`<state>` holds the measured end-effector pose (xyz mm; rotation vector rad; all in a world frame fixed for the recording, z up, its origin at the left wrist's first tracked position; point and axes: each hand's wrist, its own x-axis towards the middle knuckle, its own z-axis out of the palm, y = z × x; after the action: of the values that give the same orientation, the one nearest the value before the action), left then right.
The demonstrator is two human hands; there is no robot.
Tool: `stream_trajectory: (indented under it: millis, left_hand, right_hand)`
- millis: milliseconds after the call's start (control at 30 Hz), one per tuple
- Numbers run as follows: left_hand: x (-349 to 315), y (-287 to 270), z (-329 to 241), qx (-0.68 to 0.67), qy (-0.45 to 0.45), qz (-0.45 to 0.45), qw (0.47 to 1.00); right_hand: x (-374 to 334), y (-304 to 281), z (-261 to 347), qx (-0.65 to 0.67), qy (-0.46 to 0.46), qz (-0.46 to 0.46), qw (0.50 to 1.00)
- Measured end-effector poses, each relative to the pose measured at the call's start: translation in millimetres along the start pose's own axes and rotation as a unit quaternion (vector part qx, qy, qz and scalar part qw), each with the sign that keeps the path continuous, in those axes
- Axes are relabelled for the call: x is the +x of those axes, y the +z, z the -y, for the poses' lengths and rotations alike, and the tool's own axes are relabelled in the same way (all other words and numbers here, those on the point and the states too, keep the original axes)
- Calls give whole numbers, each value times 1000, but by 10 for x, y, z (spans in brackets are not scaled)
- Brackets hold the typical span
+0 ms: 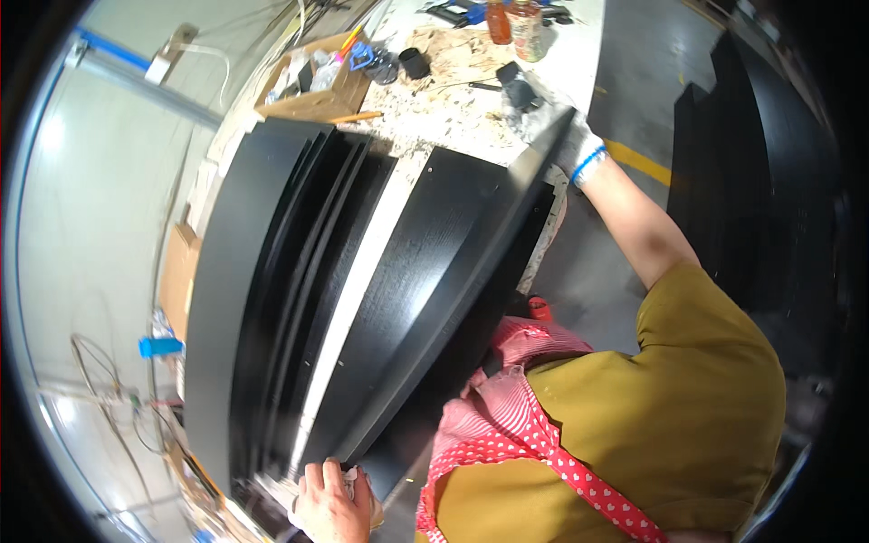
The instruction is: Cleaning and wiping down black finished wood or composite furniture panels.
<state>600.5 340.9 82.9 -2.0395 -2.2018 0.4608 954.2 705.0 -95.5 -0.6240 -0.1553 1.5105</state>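
Note:
A long black board stands tilted on its edge along the near side of the workbench. My right hand, in a whitish glove with a blue cuff, is closed around its far end; the board covers part of the fingers. At the near end, my left hand has its bare fingers curled at the board's corner. Something whitish and crumpled, a cloth or part of a glove, shows between those fingers. Beside the held board, another black board lies flat on the bench.
Several black boards stand stacked at the left. Farther back on the stained bench top are a cardboard box, a black cup and two bottles. More black panels stand on the floor at right.

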Motion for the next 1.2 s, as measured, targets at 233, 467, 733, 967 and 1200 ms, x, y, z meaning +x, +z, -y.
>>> stream_trajectory:
  millis: [233,467,733,967,1200]
  left_hand:
    - [-175,617,-434,34,-24,47,998]
    - [-391,1280,-868,40,-110,42,992]
    - [207,1265,-953,-283,-112,-28,952]
    - [1811,1467,-1090,-294,-44,-175,939]
    - [1947,2008,-1119,-240,-7,-177,954]
  right_hand:
    - [131,-351,-137,1,36,65,997]
    - [317,-350,-363,-8,101,89,991]
    - [657,-633,-72,-181,56,192,963]
    - [783,-399,-5,-604,21,239,760]
    - [1043,43,-403,-716,-111,331,605]
